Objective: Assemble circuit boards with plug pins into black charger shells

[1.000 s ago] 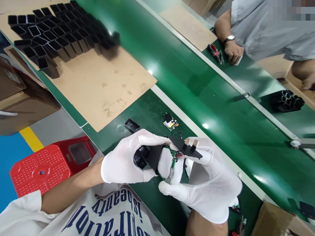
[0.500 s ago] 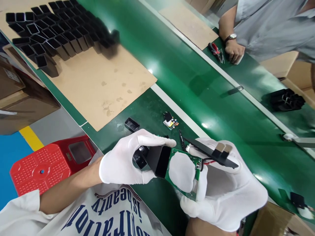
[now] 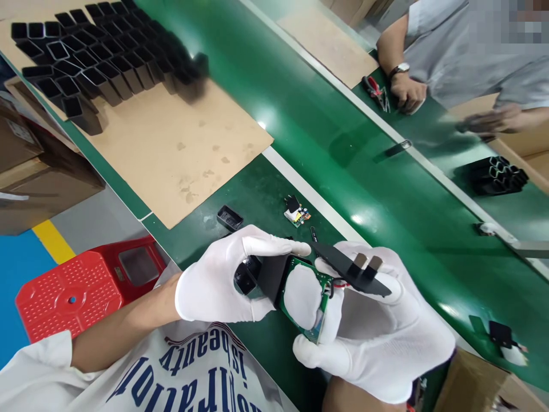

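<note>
Both my hands wear white gloves and meet low in the middle of the view. My left hand (image 3: 218,280) is closed round a black rectangular housing (image 3: 268,274). My right hand (image 3: 381,326) grips a green circuit board (image 3: 319,312), its thumb pressed on the board's face. One end of the board sits inside the housing's open mouth. A black end plate with two metal prongs (image 3: 358,272) lies across my right fingers, joined to the board by red and black wires.
A green conveyor belt (image 3: 343,131) runs diagonally. Several black housings (image 3: 98,63) lie on a cardboard sheet (image 3: 180,149) at upper left. A small circuit board (image 3: 297,214) and a black cap (image 3: 230,218) lie close by. Another person's hand (image 3: 405,91) rests beside pliers (image 3: 377,91). A red stool (image 3: 77,292) stands at left.
The board, out and clear of the housing half a second ago, has slid back toward and partly into it. My right hand moved left with it. The other person's far hand came into view.
</note>
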Tool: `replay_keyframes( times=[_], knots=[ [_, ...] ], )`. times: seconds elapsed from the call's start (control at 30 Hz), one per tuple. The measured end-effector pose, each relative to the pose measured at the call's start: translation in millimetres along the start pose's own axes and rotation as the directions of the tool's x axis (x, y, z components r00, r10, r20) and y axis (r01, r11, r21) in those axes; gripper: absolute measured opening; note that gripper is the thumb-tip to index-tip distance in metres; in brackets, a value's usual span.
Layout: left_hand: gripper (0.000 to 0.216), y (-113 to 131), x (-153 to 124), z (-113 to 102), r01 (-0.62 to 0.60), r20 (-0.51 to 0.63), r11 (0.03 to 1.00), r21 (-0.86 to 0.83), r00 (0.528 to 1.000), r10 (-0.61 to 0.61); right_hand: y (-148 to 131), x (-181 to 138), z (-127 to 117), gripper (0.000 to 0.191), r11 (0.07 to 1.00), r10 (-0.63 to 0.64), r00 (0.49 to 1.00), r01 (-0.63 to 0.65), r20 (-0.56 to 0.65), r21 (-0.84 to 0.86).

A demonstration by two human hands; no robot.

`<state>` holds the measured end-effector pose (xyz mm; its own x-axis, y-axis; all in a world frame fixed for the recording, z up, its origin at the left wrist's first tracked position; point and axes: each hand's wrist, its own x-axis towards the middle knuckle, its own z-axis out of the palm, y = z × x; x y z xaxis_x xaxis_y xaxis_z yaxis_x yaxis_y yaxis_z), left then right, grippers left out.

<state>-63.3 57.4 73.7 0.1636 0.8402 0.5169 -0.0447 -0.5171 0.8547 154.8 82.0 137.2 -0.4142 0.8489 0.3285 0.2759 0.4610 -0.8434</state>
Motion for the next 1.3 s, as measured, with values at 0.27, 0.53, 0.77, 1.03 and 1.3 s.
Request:
replay_keyframes(
  times=[0.27, 0.53, 0.77, 1.03, 1.3],
  knots=[
    [0.091, -0.4, 0.0, 1.3, 0.009, 0.008, 1.000, 0.005, 1.000, -0.009, -2.9, 2.5, 0.2, 0.079, 0.992, -0.115, 0.993, 0.113, 0.019, 0.057],
    [0.090, -2.2, -1.8, 1.8, -0.003, -0.001, 1.000, 0.021, 1.000, 0.003, -1.7, -1.8, 2.7, 0.076, 0.990, -0.136, 0.988, 0.132, -0.074, -0.055],
    [0.089, -1.3, -1.7, 2.3, 0.005, -0.006, 0.999, 0.039, 1.000, -0.005, -2.9, 2.2, 3.9, 0.069, 0.990, -0.136, 0.989, 0.135, -0.050, -0.031],
    [0.090, -0.4, -1.2, 2.3, 0.009, -0.004, 0.999, 0.036, 1.000, -0.009, -2.3, -1.6, 2.6, 0.068, 0.989, -0.124, 0.990, 0.117, -0.073, -0.087],
    [0.087, -0.7, -3.5, 2.0, 0.014, 0.003, 0.999, 0.035, 1.000, -0.014, -0.7, -0.4, 1.3, 0.047, 0.988, -0.148, 0.988, 0.146, -0.033, -0.055]
  ],
)
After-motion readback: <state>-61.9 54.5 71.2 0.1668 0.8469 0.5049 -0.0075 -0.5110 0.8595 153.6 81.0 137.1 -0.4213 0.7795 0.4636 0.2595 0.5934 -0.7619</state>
